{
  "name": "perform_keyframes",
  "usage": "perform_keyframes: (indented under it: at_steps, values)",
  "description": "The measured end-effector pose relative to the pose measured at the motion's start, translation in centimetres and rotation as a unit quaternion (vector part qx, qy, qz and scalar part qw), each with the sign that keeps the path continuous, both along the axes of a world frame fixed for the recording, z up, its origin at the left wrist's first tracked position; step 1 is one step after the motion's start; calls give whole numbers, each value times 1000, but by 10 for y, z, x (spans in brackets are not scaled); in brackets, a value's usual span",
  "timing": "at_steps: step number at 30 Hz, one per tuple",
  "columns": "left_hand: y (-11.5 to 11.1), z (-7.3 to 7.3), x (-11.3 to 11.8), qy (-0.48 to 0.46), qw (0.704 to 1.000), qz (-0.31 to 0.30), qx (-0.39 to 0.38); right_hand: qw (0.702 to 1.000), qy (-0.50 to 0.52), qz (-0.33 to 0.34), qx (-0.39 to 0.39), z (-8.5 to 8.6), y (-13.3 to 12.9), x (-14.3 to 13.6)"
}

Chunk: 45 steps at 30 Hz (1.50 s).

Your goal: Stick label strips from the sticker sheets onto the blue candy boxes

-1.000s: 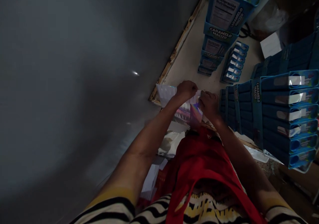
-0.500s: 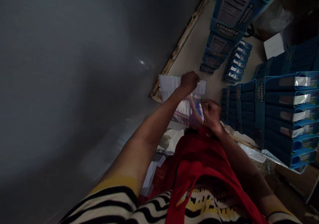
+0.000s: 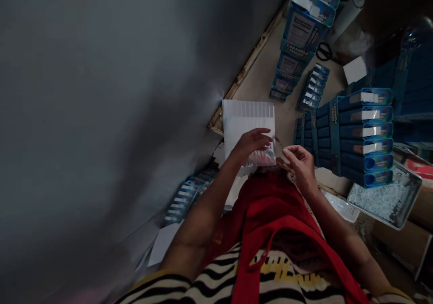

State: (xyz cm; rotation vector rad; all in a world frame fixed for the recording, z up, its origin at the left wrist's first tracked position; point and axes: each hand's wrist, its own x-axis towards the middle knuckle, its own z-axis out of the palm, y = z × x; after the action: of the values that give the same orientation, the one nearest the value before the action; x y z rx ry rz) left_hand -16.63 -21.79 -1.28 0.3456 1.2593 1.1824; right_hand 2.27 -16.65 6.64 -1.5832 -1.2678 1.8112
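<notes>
A whitish, shiny sheet (image 3: 237, 119) marked into narrow strips lies at the table corner in front of me. Over its lower half is my left hand (image 3: 252, 142), fingers stretched out and slightly apart, palm down. Just right of the sheet, my right hand (image 3: 300, 163) pinches with thumb and forefinger. A thin, see-through strip (image 3: 278, 141) seems to run from that pinch toward the left fingertips; it is faint and dark. The near part of the sheet has a pinkish, reflective sheen and is partly covered by the left hand.
Blue "Caramelo Macizo" boxes stand in a stack (image 3: 348, 132) at right and in a row (image 3: 297, 47) at the back. Scissors (image 3: 324, 51) lie behind. A metal tray (image 3: 411, 204) holds pale bits. More blue boxes (image 3: 184, 202) sit lower left, beside the grey wall (image 3: 84, 92).
The left hand has come down and nearer over the sheet, its fingers now extended. The sheet, lifted and bent at its near part before, lies flatter. The right hand has shifted slightly right.
</notes>
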Motion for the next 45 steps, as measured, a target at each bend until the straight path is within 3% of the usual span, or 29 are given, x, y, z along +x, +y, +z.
perform_keyframes:
  at_steps: [6,11,16,19,21,25,28,38,45]
  values:
    - [8,23,23,55,998,9,1,1000,-25,-1,-15,26,-13,18]
    - [-10,74,43,97,995,-2,-17,990,-82,-27,110,55,-34,41]
    - [-11,135,89,45,999,-10,24,944,-185,-15,273,118,-38,86]
    - [10,163,123,32,998,-7,62,908,-252,-18,334,156,-15,111]
    - [27,174,139,35,995,7,88,898,-271,-17,347,169,9,122]
    - [49,175,154,45,993,27,109,907,-274,22,320,165,54,133]
    - [52,170,157,45,994,32,96,902,-286,51,318,157,68,135]
    - [55,170,159,62,994,44,74,902,-294,75,306,152,76,137]
    - [57,159,161,56,996,41,50,897,-316,70,300,144,78,139]
